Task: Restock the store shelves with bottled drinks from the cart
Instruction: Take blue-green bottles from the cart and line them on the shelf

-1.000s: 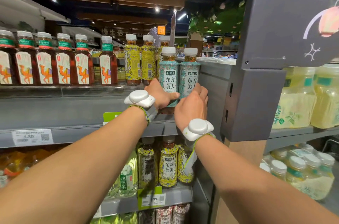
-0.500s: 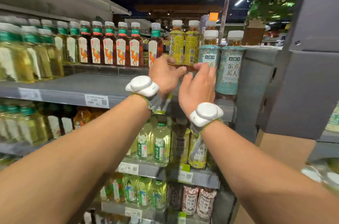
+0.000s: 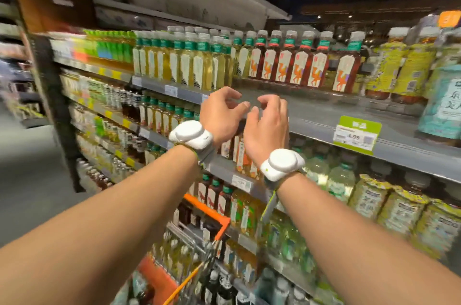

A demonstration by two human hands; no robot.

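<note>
"Yellow drinks on the left?"
"Yes, pale yellow bottles [image 3: 189, 65] stand in a row on the grey shelf [image 3: 324, 112]. Lower down is the cart [image 3: 199, 249] with an orange rim, more bottles inside."
"And the hands?"
"The left hand [image 3: 222, 115] and right hand [image 3: 268, 125] hover close together before the shelf — each grip loose, fingers curled, holding nothing."
"Further right?"
"Red-brown bottles [image 3: 299, 65] — then a blue-green bottle [image 3: 444, 102]."
</note>
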